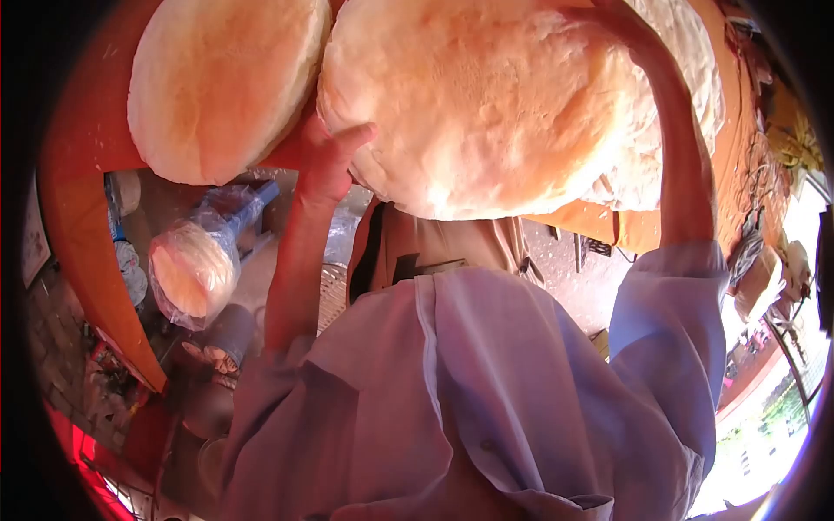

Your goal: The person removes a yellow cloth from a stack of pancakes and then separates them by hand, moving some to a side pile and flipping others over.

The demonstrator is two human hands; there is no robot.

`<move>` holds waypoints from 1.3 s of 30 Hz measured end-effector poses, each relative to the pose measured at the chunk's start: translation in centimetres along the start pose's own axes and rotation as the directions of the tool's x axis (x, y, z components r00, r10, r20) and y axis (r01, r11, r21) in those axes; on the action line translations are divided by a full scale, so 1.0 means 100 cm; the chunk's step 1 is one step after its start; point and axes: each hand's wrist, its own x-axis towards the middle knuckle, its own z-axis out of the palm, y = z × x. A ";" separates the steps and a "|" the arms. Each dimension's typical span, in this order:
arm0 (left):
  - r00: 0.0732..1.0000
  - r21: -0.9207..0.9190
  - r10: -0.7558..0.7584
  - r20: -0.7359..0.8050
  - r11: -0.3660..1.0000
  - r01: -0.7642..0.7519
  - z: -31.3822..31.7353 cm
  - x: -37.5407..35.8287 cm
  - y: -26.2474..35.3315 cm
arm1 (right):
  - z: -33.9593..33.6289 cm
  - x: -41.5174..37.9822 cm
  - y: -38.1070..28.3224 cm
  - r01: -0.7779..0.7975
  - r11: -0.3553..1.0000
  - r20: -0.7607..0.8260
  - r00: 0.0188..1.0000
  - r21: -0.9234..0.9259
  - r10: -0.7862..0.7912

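Note:
A big, pale, rounded slab with a lumpy surface (469,104) fills the upper middle, and its material is not certain. My left hand (334,156) grips its lower left edge, thumb over the top face and the other fingers hidden beneath. Toward the top edge, my right hand (599,16) lies on the slab's far part; its fingers are largely out of sight or blended with the surface. Another smooth oval slab (226,87) rests just left of the first. More rough pale material (686,95) shows behind the right forearm.
An orange-covered surface (95,226) runs along the left and top. Below it, a clear plastic bag (195,269) holds pale round pieces. A dark cylindrical container (233,330) stands lower down. Hanging bundles (760,278) and bright daylight are at the right.

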 end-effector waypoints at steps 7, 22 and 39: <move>0.999 -0.053 0.027 0.043 0.998 -0.025 -0.011 0.020 0.042 | -0.007 -0.046 0.052 0.463 0.837 -0.145 0.886 0.291 -0.440; 0.984 -0.139 0.115 -0.136 0.981 -0.134 0.022 -0.008 -0.045 | 0.062 -0.092 0.177 -0.156 0.467 0.137 0.988 0.870 0.074; 0.977 -0.089 0.080 -0.199 0.991 -0.099 0.025 0.002 -0.029 | 0.036 -0.059 0.099 -0.069 0.912 -0.212 0.963 0.404 0.166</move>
